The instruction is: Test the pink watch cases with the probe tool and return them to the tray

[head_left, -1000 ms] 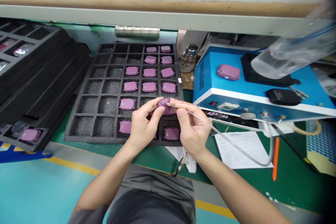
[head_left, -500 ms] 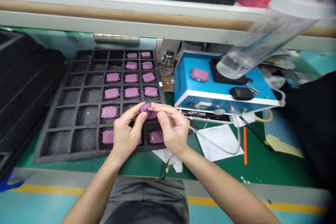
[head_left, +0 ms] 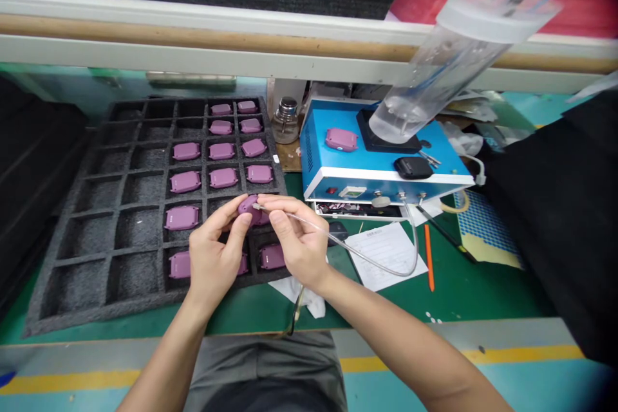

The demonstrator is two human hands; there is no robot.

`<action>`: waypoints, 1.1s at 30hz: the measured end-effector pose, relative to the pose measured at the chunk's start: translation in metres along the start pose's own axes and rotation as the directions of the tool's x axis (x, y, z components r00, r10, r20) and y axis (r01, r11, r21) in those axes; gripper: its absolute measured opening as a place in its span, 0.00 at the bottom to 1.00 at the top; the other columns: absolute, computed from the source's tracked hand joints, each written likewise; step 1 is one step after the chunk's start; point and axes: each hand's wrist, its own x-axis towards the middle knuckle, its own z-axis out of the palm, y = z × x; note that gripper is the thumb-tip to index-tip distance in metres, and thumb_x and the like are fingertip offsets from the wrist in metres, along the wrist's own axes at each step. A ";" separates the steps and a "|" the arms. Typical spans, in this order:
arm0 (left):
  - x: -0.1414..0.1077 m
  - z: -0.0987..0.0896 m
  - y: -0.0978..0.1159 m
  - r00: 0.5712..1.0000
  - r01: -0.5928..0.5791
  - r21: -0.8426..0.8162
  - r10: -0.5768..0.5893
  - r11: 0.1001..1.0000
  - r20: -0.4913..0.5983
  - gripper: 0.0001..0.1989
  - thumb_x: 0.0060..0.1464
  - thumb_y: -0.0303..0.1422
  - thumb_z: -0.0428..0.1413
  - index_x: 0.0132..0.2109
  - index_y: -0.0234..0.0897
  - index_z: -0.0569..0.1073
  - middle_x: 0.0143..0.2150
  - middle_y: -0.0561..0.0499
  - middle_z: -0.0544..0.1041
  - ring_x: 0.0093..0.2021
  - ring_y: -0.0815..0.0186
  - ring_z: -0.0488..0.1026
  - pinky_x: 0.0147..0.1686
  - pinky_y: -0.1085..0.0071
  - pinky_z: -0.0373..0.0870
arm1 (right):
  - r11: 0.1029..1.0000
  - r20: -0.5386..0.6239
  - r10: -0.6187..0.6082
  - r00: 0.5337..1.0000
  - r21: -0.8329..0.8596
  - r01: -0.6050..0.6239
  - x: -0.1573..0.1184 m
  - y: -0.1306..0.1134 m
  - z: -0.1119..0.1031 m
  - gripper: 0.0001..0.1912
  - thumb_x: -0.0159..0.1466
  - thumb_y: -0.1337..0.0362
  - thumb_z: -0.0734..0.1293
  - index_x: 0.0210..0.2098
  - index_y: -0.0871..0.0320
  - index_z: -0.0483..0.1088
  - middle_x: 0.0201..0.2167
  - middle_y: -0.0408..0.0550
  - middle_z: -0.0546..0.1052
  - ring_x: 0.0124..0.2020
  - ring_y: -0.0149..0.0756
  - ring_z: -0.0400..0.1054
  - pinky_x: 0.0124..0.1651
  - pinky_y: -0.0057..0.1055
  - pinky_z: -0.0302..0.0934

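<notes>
Between its thumb and fingers my left hand (head_left: 215,251) grips a purple case (head_left: 248,207), held above the dark foam tray (head_left: 138,275). My right hand (head_left: 302,241) pinches the end of a clear tube (head_left: 371,261), whose tip meets the face of the case. That tube curves back to the front of a blue machine (head_left: 338,175). Several other purple cases lie in the tray's compartments, some partly hidden behind my hands. Fingers of both hands nearly touch around the held case.
On the blue machine stand a clear cylinder (head_left: 415,90), another purple case (head_left: 341,139) and a black case (head_left: 413,168). A glass bottle (head_left: 286,121) is behind the tray. Printed paper (head_left: 381,251) and an orange stick (head_left: 429,257) lie at right.
The camera view has shifted, so the tray, machine and hands appear further left. Both hands keep their hold on the case and tube, with the tube's tip still at the case.
</notes>
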 end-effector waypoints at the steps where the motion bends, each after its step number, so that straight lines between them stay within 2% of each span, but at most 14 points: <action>1: 0.000 0.000 0.000 1.000 -0.002 0.001 0.002 1.000 -0.001 0.19 0.64 0.41 0.62 0.56 0.35 0.82 0.53 0.45 0.85 0.48 0.60 0.85 0.50 0.69 0.81 | 1.000 0.001 -0.002 1.000 0.012 0.002 0.000 0.000 0.000 0.06 0.71 0.63 0.69 0.43 0.52 0.80 0.46 0.48 0.85 0.51 0.37 0.80 0.54 0.35 0.77; 12: -0.001 -0.001 -0.001 1.000 -0.002 -0.026 0.002 1.000 0.005 0.18 0.64 0.40 0.63 0.56 0.36 0.81 0.52 0.46 0.85 0.47 0.62 0.85 0.50 0.72 0.81 | 1.000 0.004 -0.011 1.000 0.017 0.010 0.001 0.000 0.000 0.07 0.71 0.65 0.69 0.43 0.52 0.80 0.46 0.48 0.85 0.50 0.37 0.80 0.54 0.35 0.77; 20: -0.002 -0.001 -0.002 1.000 0.000 0.003 0.000 1.000 0.005 0.19 0.64 0.41 0.62 0.56 0.35 0.81 0.52 0.45 0.85 0.48 0.60 0.84 0.51 0.68 0.81 | 1.000 0.009 -0.011 1.000 0.026 0.010 0.000 0.001 -0.001 0.08 0.71 0.66 0.69 0.44 0.51 0.81 0.46 0.47 0.85 0.51 0.36 0.80 0.54 0.34 0.76; 33: 0.000 0.000 0.000 1.000 -0.009 -0.010 0.009 1.000 0.009 0.18 0.64 0.41 0.62 0.56 0.35 0.82 0.52 0.45 0.85 0.48 0.60 0.84 0.50 0.69 0.81 | 0.999 0.004 -0.009 1.000 0.031 0.009 0.000 0.000 0.000 0.07 0.71 0.66 0.69 0.44 0.51 0.81 0.45 0.48 0.84 0.50 0.36 0.80 0.54 0.35 0.76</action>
